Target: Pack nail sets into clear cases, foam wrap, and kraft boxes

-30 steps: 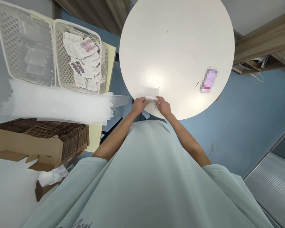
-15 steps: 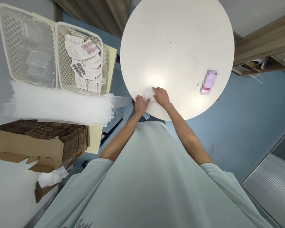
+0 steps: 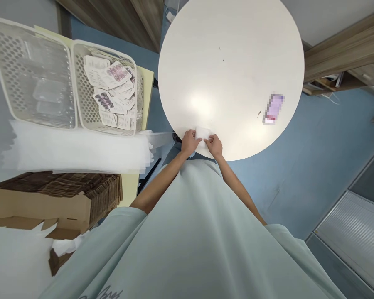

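Observation:
A small white folded packet (image 3: pixel 202 132), seemingly wrapped in thin foam sheet, lies at the near edge of the round white table (image 3: pixel 233 79). My left hand (image 3: pixel 189 142) grips its left side, fingers bent and thumb along the near edge. On the opposite side, my right hand (image 3: pixel 215 145) pinches the packet's right end between thumb and fingers. What the wrapping may contain is hidden.
At left, a yellow-topped table (image 3: pixel 129 195) bears a basket of clear plastic trays (image 3: pixel 51 89), a basket of printed blister cards (image 3: pixel 112 89), stacked white foam sheets (image 3: pixel 81 149) and flat brown cartons (image 3: pixel 56 199). A blurred purple item (image 3: pixel 274 107) lies on the round table.
The right hand has moved from on top of the packet to its right end, and the left hand slid slightly right. The packet now sits a little nearer my body and further right.

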Available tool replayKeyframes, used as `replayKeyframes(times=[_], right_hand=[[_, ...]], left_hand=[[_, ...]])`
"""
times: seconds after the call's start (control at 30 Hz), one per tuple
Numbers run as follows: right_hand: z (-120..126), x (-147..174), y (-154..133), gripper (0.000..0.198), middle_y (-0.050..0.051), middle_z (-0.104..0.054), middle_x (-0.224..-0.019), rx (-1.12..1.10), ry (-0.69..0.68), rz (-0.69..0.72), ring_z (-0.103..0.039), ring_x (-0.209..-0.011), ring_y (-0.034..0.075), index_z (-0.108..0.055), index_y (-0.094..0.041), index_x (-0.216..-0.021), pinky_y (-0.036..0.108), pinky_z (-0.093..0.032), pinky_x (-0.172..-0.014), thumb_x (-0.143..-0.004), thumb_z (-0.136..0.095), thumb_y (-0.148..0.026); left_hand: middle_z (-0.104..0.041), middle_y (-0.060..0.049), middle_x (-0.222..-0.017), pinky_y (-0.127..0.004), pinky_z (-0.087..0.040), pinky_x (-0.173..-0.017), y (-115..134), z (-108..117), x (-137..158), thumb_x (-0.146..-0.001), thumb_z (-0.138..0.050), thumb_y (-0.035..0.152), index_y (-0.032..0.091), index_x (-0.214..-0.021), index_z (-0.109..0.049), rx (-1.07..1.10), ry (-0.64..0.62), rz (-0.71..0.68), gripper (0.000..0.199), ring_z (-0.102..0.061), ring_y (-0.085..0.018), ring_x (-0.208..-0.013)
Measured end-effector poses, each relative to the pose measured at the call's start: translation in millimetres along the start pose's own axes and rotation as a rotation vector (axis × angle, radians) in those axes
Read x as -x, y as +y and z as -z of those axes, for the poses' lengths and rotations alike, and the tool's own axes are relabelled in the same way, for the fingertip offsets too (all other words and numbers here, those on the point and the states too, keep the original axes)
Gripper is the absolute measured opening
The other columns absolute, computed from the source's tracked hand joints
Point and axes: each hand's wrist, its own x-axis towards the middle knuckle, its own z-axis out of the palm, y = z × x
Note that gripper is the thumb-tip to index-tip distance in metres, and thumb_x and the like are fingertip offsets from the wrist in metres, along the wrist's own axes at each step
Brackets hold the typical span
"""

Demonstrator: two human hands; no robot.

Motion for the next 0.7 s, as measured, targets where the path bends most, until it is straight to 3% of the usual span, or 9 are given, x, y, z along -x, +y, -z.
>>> replayKeyframes(times=[0.1, 0.3, 0.4, 0.7], right_hand=[[-7, -13, -24, 0.025, 0.010, -0.086, -0.118, -0.015, 0.014, 0.039, -0.083, -0.114, 0.028, -0.063, -0.026, -0.127, 0.042, -0.065, -0.097, -0.109, -0.066, -0.044], [-28, -63, -103, 0.024, 0.012, -0.085, -0.120, -0.049, -0.010, 0.135, -0.081, -0.119, 0.033, -0.063, -0.025, -0.123, 0.048, -0.065, -0.104, -0.109, -0.071, -0.042], [-35, -72, -126, 0.023, 0.014, -0.085, -0.124, -0.038, -0.011, 0.117, -0.080, -0.119, 0.035, -0.063, -0.026, -0.122, 0.051, -0.065, -0.104, -0.109, -0.073, -0.043], [-26, -62, -119, 0.024, 0.012, -0.085, -0.125, -0.108, -0.038, 0.104, -0.080, -0.123, 0.029, -0.065, -0.024, -0.123, 0.044, -0.063, -0.107, -0.106, -0.072, -0.039]], left_hand=[[-0.072, -0.014, -0.136, -0.048, -0.058, -0.110, -6, 17, -13, -0.099, -0.082, 0.026, 0.025, -0.125, -0.061, 0.021, 0.062, 0.009, 0.033, -0.072, -0.033, -0.125], [-0.075, -0.013, -0.136, -0.045, -0.057, -0.111, -28, 82, -61, -0.100, -0.078, 0.020, 0.023, -0.134, -0.058, 0.053, 0.209, 0.021, 0.039, -0.074, -0.030, -0.120], [-0.076, -0.011, -0.129, -0.046, -0.056, -0.111, -31, 103, -72, -0.098, -0.079, 0.017, 0.023, -0.131, -0.059, 0.042, 0.220, 0.028, 0.039, -0.074, -0.030, -0.118], [-0.068, -0.016, -0.139, -0.050, -0.057, -0.109, -13, 91, -50, -0.107, -0.062, 0.019, 0.024, -0.119, -0.066, -0.054, 0.252, 0.053, 0.013, -0.071, -0.036, -0.125]])
